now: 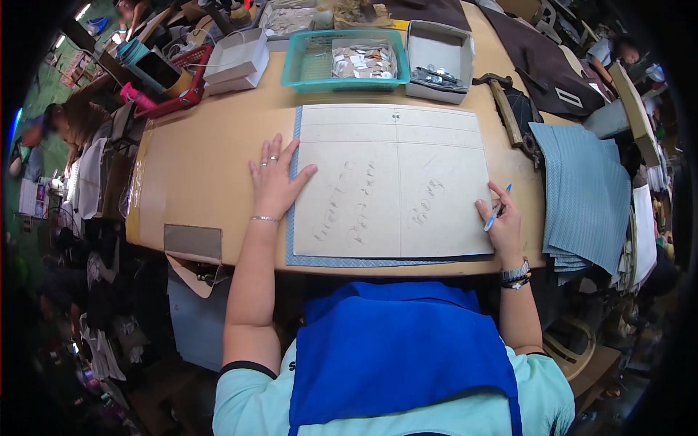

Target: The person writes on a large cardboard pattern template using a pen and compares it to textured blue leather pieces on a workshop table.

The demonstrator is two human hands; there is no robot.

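Note:
A large cream card template with ruled lines and handwriting lies flat on the table in front of me. Beneath it is a blue textured sheet, which shows as a strip along the left and near edges. My left hand rests at the template's left edge with fingers spread, the thumb reaching onto the card. At the right edge, my right hand holds a white pen with a blue end between the fingers. Its fingertips are beside the card's edge.
Blue textured sheets hang over the table's right side. Beyond the template stand a teal basket and a white box with small metal pieces. A wooden-handled metal tool lies at right, a red basket at far left. Other people work on both sides.

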